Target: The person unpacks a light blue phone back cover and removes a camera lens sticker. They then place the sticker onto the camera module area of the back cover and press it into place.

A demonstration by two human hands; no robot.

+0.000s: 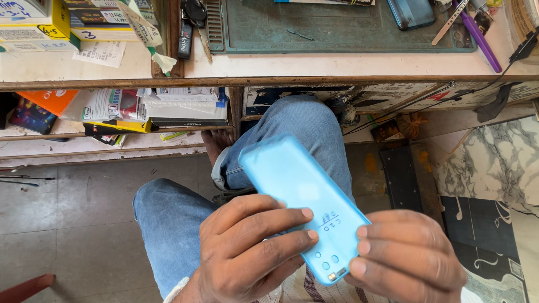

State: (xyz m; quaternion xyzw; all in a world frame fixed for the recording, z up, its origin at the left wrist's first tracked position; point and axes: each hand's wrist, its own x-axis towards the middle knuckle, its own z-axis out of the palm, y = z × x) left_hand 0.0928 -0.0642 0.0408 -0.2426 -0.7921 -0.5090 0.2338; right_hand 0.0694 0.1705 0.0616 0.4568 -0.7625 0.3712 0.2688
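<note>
A light blue soft phone case [297, 191] is held over my lap, tilted with its far end up and to the left. My left hand [247, 252] wraps its left side, fingers laid across the near half. My right hand [407, 255] pinches the near right corner, where small holes and a handwritten mark show. Both hands grip the case together above my jeans-clad knees [168, 224].
A workbench edge [337, 70] runs across the top with a green mat [337, 28], a dark phone [412, 12], a purple tool [482, 39] and a black cable. Shelves below on the left hold boxes and packets [140, 109]. Grey floor tiles lie left, marble-patterned flooring right.
</note>
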